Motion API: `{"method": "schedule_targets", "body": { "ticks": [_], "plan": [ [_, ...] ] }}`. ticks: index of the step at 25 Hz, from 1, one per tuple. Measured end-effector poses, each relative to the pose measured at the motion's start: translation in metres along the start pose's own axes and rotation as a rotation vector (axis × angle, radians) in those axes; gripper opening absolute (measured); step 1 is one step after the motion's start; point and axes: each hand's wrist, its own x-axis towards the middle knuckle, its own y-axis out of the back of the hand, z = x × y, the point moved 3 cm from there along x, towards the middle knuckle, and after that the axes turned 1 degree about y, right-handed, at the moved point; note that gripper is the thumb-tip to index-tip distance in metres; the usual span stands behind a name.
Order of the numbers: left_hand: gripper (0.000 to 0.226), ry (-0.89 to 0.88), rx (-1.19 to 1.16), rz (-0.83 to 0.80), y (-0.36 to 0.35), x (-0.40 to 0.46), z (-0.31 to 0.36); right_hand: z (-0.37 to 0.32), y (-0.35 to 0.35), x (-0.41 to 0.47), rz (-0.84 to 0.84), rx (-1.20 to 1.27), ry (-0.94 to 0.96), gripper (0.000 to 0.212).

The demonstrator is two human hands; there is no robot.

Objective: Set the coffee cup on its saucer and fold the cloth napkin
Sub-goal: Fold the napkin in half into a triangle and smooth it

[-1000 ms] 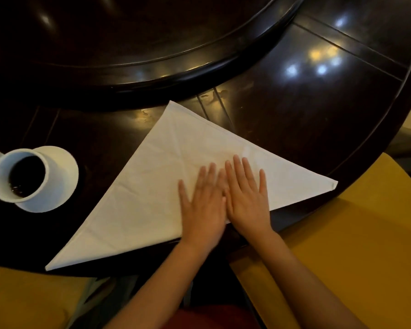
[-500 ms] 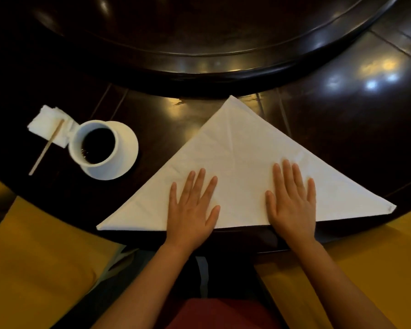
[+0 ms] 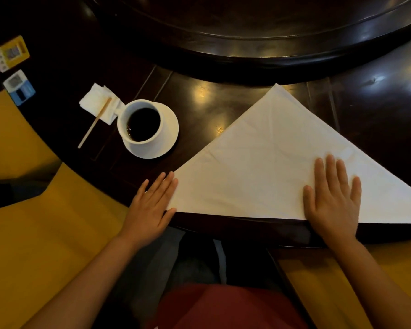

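Note:
A white cloth napkin (image 3: 271,162), folded into a triangle, lies flat on the dark wooden table with its long edge along the near rim. My left hand (image 3: 152,207) rests flat and open over the napkin's left corner. Flat on the cloth near its right part lies my right hand (image 3: 333,200), fingers spread. A white coffee cup (image 3: 140,124) full of dark coffee stands on its white saucer (image 3: 169,129), to the left of the napkin and apart from both hands.
A crumpled paper napkin (image 3: 95,104) with a wooden stirrer (image 3: 93,125) lies left of the cup. Two small packets (image 3: 12,53) sit at the far left edge. A raised round turntable (image 3: 247,43) fills the back. Yellow chair seats (image 3: 22,233) flank my lap.
My hands have slid apart along the napkin's near edge, the left one out to the left corner. The view has shifted left, bringing the cup, paper napkin and packets further into frame.

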Motion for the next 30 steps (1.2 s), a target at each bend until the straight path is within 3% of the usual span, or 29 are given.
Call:
{"method": "schedule_targets", "body": {
  "ticks": [3,6,8,12,16,21,25,30],
  "plan": [
    [0.063,0.112,-0.087,0.094,0.016,0.016,0.027,-0.005,0.007,-0.003,0.011,-0.020,-0.004,0.065],
    [0.060,0.146,-0.192,0.211,0.031,0.063,0.098,-0.038,0.012,-0.009,-0.005,-0.090,0.309,0.061],
    [0.061,0.138,-0.157,0.202,0.027,0.092,0.137,-0.053,0.004,-0.009,-0.060,-0.125,0.523,0.057],
    [0.067,0.171,-0.021,0.112,0.006,0.108,0.149,-0.048,-0.003,0.046,-0.178,-0.142,0.666,0.056],
    [0.069,0.118,-0.048,0.118,0.006,0.106,0.150,-0.048,0.006,0.123,-0.192,-0.176,0.806,0.059],
    [0.075,0.140,-0.041,0.117,0.007,0.107,0.149,-0.048,0.021,0.175,-0.100,-0.156,0.530,0.065],
    [0.075,0.180,-0.096,0.131,0.015,0.111,0.164,-0.013,0.038,0.127,0.069,-0.021,0.192,0.067],
    [0.073,-0.074,-0.079,0.093,0.018,0.130,0.212,0.086,0.064,0.022,0.023,-0.071,-0.223,0.062]
  ]
}}
